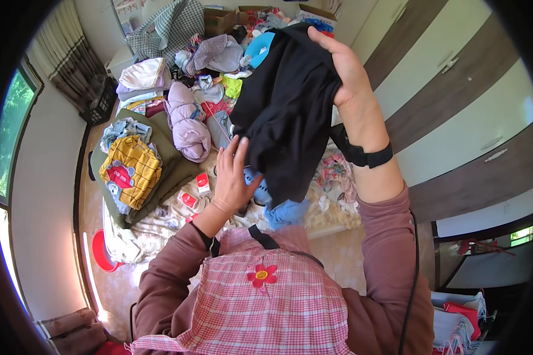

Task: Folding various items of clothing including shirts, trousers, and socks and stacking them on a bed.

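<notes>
A black garment hangs in loose folds in front of me, above the heaped bed; its exact kind does not show. My right hand is raised and grips its upper right edge, the thumb along the top and the other fingers hidden by the cloth. At its lower left side is my left hand, fingers spread and stretched out, fingertips at the edge of the fabric. Beneath the garment's lower end lies a light blue cloth.
A rolled lilac padded jacket, a stack of folded clothes and a yellow checked garment lie to the left. Two small red-and-white boxes sit nearby. Wardrobe doors line the right; a red basin stands left.
</notes>
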A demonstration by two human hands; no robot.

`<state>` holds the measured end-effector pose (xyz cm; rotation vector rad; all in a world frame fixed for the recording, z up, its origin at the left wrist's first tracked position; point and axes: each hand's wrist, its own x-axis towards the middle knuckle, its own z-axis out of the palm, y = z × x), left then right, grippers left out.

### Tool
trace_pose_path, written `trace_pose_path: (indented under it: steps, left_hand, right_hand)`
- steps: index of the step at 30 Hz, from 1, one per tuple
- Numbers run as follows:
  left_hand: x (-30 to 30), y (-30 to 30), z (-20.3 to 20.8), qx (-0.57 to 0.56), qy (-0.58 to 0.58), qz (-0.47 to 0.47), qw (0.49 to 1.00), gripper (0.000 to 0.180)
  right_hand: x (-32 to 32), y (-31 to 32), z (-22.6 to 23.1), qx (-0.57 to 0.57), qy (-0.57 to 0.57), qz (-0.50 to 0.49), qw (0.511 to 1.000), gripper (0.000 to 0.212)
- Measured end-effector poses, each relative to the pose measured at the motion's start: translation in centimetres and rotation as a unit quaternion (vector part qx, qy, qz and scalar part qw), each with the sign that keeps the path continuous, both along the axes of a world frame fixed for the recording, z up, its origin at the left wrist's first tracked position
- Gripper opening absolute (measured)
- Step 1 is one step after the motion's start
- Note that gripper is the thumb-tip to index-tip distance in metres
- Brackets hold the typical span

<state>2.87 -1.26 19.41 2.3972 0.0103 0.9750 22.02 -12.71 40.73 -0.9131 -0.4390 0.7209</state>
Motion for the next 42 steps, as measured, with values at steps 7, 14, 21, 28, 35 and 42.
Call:
trace_pose_path:
  steps: [7, 14, 21, 28, 35, 42]
  left_hand:
    - [2.3, 3.2, 5.2, -0.152, 0.007, -0.097, 0.984, 0.047]
    - [7.1, 3.6, 10.4, -0.239, 0.066, -0.047, 0.968, 0.029]
    - [7.8, 4.6, 14.3, -0.424, 0.083, 0.044, 0.901, 0.030]
    - [10.0, 7.3, 19.3, -0.355, 0.008, 0.088, 0.931, 0.030]
    - [8.8, 17.7, 23.6, -0.136, 0.183, 0.149, 0.962, 0.022]
    - [7.3, 22.8, 26.7, -0.144, 0.289, 0.164, 0.932, 0.023]
  right_hand:
    - [0.4, 1.1, 1.7, -0.036, 0.028, -0.001, 0.999, 0.025]
    - [8.5, -2.7, -10.4, -0.410, -0.412, -0.350, 0.735, 0.044]
    - [-13.5, 0.0, -14.5, -0.280, -0.442, -0.254, 0.814, 0.095]
    - [-12.3, 0.2, -21.6, -0.417, -0.372, -0.279, 0.781, 0.071]
    - [1.1, -6.2, -9.2, -0.544, -0.389, -0.228, 0.708, 0.026]
    - [4.6, -3.9, 7.6, -0.538, -0.459, -0.160, 0.689, 0.033]
